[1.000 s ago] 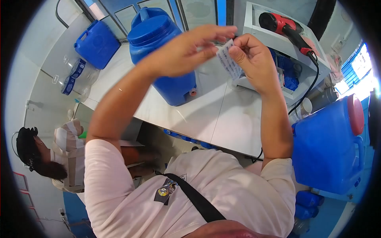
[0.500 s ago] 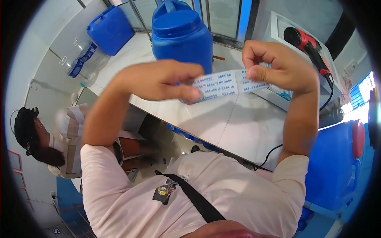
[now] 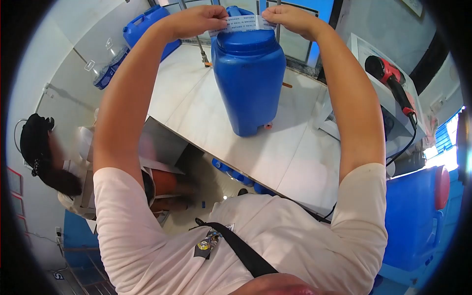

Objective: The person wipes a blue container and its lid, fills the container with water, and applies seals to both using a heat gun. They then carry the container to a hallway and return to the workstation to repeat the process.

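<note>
A white seal strip (image 3: 243, 23) with blue printed text is stretched level between both hands, at the top of a blue jerrycan (image 3: 250, 83). My left hand (image 3: 201, 20) pinches the strip's left end between thumb and fingers. The right end is pinched by my right hand (image 3: 291, 20). The strip lies across the far side of the can's round blue lid (image 3: 247, 42), in front of the can's handle. Whether it touches the lid cannot be made out. The can stands upright on a white tiled counter (image 3: 196, 105).
A red and black heat gun (image 3: 388, 73) rests on a white cabinet (image 3: 361, 54) at right. Another blue can (image 3: 169, 46) and plastic bottles (image 3: 105, 73) are at back left. A large blue container (image 3: 413, 221) stands lower right. Another person (image 3: 42, 152) is at left.
Both hands have moved forward with the strip, from above the counter to the lid of the jerrycan. The view has shifted, so more of the can and counter shows.
</note>
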Available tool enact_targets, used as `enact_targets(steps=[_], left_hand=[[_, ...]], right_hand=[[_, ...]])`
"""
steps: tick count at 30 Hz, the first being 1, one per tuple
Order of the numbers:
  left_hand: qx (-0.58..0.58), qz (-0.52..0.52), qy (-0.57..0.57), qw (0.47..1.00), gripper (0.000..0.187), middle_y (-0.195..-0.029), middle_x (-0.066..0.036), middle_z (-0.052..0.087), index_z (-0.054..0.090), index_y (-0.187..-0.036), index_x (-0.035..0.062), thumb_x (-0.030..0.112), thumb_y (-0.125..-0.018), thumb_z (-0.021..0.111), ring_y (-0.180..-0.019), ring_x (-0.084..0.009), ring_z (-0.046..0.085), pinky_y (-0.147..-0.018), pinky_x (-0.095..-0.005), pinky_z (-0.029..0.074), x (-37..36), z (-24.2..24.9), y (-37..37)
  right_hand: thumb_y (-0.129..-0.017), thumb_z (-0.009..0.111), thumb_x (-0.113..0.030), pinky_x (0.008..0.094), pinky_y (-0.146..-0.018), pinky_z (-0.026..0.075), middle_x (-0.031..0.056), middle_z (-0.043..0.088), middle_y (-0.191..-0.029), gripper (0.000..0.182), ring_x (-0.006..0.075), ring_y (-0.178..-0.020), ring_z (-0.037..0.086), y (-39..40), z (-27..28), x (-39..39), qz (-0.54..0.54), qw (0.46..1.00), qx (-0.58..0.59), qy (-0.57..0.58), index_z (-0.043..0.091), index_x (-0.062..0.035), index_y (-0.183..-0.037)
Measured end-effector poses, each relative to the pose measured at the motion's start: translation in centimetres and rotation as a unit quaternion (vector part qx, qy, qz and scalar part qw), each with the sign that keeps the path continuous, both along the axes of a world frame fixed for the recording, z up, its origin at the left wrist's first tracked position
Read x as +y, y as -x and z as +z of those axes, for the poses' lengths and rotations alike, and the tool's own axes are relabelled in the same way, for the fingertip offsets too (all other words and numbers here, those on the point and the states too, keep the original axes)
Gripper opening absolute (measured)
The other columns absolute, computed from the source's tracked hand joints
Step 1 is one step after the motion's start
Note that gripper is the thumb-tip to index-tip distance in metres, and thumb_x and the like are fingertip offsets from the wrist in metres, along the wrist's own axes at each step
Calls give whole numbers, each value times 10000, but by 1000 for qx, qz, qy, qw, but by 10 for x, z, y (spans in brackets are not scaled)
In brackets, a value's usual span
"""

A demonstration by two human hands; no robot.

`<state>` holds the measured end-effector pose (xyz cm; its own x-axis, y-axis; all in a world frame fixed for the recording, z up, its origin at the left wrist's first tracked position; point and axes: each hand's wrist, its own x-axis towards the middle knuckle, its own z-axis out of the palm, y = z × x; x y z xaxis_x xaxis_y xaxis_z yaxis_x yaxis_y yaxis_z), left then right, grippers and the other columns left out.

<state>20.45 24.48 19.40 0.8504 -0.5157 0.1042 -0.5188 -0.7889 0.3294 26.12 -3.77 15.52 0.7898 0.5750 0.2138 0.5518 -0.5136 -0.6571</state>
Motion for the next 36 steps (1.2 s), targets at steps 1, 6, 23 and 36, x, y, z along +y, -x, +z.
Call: enact_targets(steps=[1,6,23,36], left_hand=[[-1,0,1,1000,260,-1176,-43,646,582,-1202,71,241,-1006,579,-1106,-160,570,-974,-323,449,1,1,4],[19,-90,-39,995,474,-1214,-102,639,571,-1264,59,402,-943,634,-1171,-209,561,-1024,-366,436,9,6,34],[-117,-81,-117,983,1086,-1612,-175,248,232,-1587,306,730,-667,624,-1448,-453,295,-1128,-637,346,-45,-18,1],[66,-79,-169,980,1290,-1625,-274,80,27,-1608,110,684,-672,704,-1499,-461,126,-1182,-582,242,-69,25,14]], right_hand=[[-992,570,-377,317,-943,450,54,688,-1071,389,164,-1051,591,-8,-3,-7,63,997,33,-32,692,-32,-1126],[-965,625,-352,318,-916,457,47,684,-1056,347,163,-1008,598,57,24,-12,115,992,46,-2,707,-34,-1079],[-904,654,-260,374,-884,513,185,638,-1154,373,263,-1002,653,101,35,-202,-298,870,-325,221,605,14,-1153],[-663,718,-322,395,-820,539,244,721,-996,522,339,-898,710,102,0,-267,-459,800,34,384,722,31,-1047]])
